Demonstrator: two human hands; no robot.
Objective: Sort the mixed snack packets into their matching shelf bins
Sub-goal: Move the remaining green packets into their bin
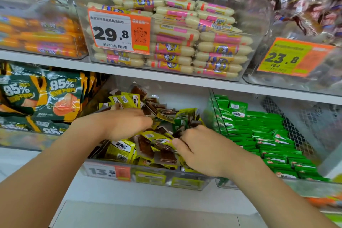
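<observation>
Your two forearms come in from the bottom edge and meet over the middle clear bin point(166, 179) on the lower shelf, the one heaped with yellow packets point(120, 151).

Your left hand point(125, 124) lies palm down on the heap, fingers pointing right. The fingertips are buried among the wrappers, so you cannot tell from here whether that grip holds anything.

Your right hand point(201, 150) is curled. The thumb presses on the edge of a yellow packet near the top of the pile and the fingers fold over it from above. It reads as a light pinch on that packet rather than a full grasp.

The odd one out is a green packet point(180, 123), half sunk in the yellow heap. It sits just beyond your right fingertips, up and a little to the left, in the gap between your hands. It seems to stand tilted on edge, with its long axis running roughly away from you.

Its home is most likely the green-packet bin point(268, 135), just right of the yellow one, across a clear wall.

Your right hand is the nearer hand and is already on the side of that bin. The pick looks like a short reach forward, then a carry to the right over the wall.
</observation>
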